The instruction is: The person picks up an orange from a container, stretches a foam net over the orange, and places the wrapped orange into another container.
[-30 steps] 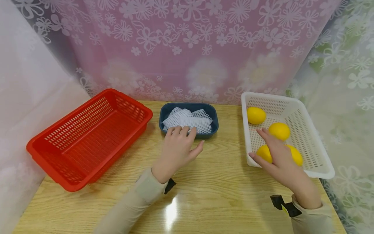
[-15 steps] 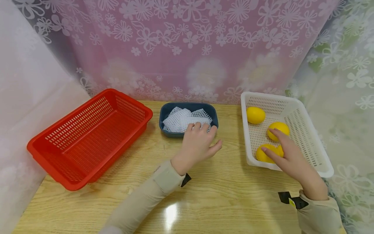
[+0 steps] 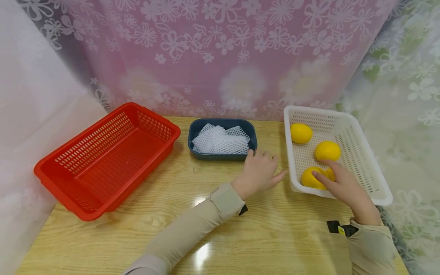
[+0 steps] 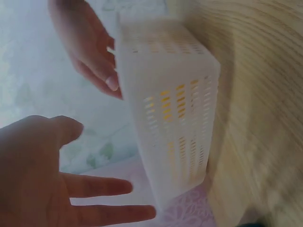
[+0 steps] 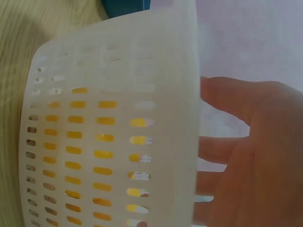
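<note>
In the head view my right hand reaches over the near rim of a white plastic basket. Its thumb and fingers are spread above the nearest lemons; whether they touch is hidden. Two other lemons, one in the middle and one at the far left, lie behind. My left hand, relaxed and holding nothing, hovers between the basket and a small dark blue tub. White foam net sleeves fill this tub. The left wrist view shows the left hand's fingers apart from the basket's side.
A large red plastic basket stands at the left of the wooden table. Flowered pink cloth hangs behind, and pale curtains flank both sides. The white basket stands near the table's right edge.
My left hand has moved right, away from the front of the blue tub toward the white basket. The right hand has shifted slightly right and settled over the near lemons.
</note>
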`<state>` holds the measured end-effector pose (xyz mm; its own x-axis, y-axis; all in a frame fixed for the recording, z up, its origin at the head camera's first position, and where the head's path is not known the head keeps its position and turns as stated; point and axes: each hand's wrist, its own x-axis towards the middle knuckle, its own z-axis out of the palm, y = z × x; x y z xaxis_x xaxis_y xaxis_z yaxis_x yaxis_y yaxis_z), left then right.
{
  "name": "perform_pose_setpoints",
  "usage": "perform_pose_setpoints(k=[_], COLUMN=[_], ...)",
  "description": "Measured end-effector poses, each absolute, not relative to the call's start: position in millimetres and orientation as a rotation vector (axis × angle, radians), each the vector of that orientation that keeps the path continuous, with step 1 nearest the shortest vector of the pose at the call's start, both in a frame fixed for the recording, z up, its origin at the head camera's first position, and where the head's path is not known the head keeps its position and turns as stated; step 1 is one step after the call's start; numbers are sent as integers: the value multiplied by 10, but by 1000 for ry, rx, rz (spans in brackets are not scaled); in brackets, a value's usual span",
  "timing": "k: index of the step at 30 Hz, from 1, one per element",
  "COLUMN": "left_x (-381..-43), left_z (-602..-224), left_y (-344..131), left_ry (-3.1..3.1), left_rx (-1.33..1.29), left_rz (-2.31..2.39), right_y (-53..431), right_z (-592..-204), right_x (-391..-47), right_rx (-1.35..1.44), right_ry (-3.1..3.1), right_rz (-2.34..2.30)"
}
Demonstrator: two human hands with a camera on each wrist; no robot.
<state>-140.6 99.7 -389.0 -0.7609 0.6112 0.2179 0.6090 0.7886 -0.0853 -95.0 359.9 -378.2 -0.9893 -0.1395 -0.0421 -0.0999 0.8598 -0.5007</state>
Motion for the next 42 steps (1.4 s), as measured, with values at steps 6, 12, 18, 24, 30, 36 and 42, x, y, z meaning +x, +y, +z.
perform_pose_setpoints(k=[6, 12, 18, 24, 30, 36, 42], left_x=[-1430, -1348, -1291, -1272, -1267, -1264, -1263], left_z=[-3978, -4036, -4134, -4159, -4192, -4231, -4241], left_y=[1324, 1554, 1640, 1662, 1670, 1696, 1719], left_ry=[-2843, -2833, -2797, -2820, -2874, -2878, -2915], left_rx=[-964, -978, -895, -804, -731, -715, -713], left_rz=[85, 156, 157, 121, 81, 74, 76], right_y=[3633, 3626, 3613, 3612, 3612, 3615, 3616], right_z=[-3848, -3899, -3953, -3965, -3971, -3984, -4035], right_x=[-972, -1000, -1043, -1083, -1125, -1195, -1275], right_rx=[-98, -89, -99, -109, -138, -125, -133], right_ry=[2869, 2804, 2796, 2803, 2784, 2751, 2746], right_rz=[-724, -685, -670, -655, -669, -651, -597])
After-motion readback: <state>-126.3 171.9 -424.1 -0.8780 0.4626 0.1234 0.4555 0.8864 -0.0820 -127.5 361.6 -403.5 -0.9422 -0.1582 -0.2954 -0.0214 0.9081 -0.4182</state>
